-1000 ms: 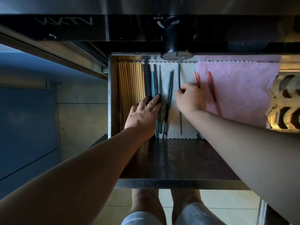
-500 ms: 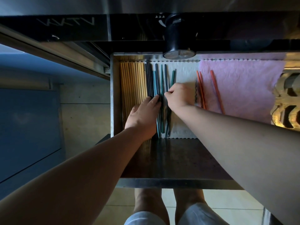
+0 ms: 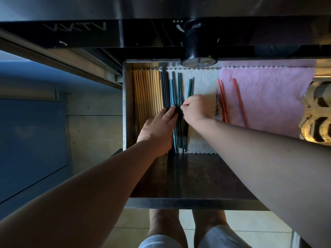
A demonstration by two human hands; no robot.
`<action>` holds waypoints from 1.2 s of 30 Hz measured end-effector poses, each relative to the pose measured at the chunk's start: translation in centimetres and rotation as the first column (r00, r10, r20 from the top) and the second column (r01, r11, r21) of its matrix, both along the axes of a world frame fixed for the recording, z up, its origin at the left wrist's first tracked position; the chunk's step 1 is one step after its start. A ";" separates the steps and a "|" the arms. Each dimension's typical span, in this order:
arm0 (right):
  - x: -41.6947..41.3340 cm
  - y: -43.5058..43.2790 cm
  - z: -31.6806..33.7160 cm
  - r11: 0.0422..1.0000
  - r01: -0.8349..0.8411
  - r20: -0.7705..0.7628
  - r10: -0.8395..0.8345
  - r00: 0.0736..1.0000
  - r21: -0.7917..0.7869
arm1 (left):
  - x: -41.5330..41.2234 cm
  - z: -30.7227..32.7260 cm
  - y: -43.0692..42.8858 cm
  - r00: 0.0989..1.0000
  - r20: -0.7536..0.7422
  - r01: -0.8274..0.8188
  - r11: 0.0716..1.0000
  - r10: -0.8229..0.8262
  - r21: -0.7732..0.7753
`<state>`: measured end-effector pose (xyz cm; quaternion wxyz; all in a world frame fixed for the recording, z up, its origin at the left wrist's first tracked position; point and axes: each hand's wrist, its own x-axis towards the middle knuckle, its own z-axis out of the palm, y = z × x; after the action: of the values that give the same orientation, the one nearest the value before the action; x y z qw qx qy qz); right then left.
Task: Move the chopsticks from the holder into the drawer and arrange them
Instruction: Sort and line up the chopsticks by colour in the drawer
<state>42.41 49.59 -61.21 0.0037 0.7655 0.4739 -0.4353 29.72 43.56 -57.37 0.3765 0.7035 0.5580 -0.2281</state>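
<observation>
An open metal drawer [image 3: 128, 111] holds rows of chopsticks on a white liner [image 3: 204, 83]. Yellow wooden chopsticks [image 3: 146, 90] lie along its left wall, with dark blue and teal chopsticks [image 3: 172, 88] beside them. My left hand [image 3: 157, 129] lies flat, fingers pressing on the dark and blue sticks. My right hand [image 3: 194, 109] is closed, pinching green chopsticks [image 3: 190, 86] that lean slightly rightward. Three orange chopsticks [image 3: 223, 97] lie apart on a pink cloth [image 3: 268, 97] to the right.
A black stove knob [image 3: 198, 51] hangs over the drawer's back edge. The drawer's dark bare front part [image 3: 197, 176] lies below the liner. A gold ornate object [image 3: 317, 113] sits at the right edge. My legs stand on the tiled floor below.
My right hand moved left from the single dark stick near the orange ones to the teal and green group. The green sticks shifted closer to the blue row. My left hand stayed put.
</observation>
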 end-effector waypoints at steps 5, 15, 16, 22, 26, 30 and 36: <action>1.7 0.0 1.7 0.997 0.006 0.036 -0.008 0.999 0.079 | 0.5 0.3 0.1 0.999 -0.023 0.042 0.997 -0.041 0.069; 2.4 -0.6 1.6 0.996 0.048 0.043 -0.051 0.998 0.068 | 1.7 -0.4 0.5 0.987 -0.071 0.149 0.982 -0.141 0.121; 2.3 -0.7 1.5 0.996 0.045 0.048 -0.049 0.998 0.073 | 1.6 -0.4 0.3 0.988 -0.070 0.142 0.982 -0.135 0.123; 1.6 -0.9 1.1 0.996 -0.009 0.037 0.006 0.999 0.087 | 1.0 -0.5 -0.5 0.997 -0.025 0.071 0.994 -0.070 0.083; 2.0 -1.0 1.1 0.995 -0.032 0.051 0.028 0.998 0.094 | 1.0 -0.6 -0.4 0.999 -0.017 0.047 0.997 -0.046 0.068; 1.9 -1.0 1.3 0.975 -0.110 0.057 0.101 0.993 0.192 | 1.1 -0.5 -0.2 1.000 0.014 0.008 0.999 -0.009 0.047; -0.3 -0.7 1.4 0.963 -0.190 0.072 0.180 0.981 0.192 | 0.3 -0.1 -0.4 0.995 0.020 -0.099 0.994 0.098 0.049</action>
<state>42.10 48.91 -59.78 -0.0191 0.7259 0.5841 -0.3626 29.99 43.17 -57.48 0.3747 0.6862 0.5941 -0.1891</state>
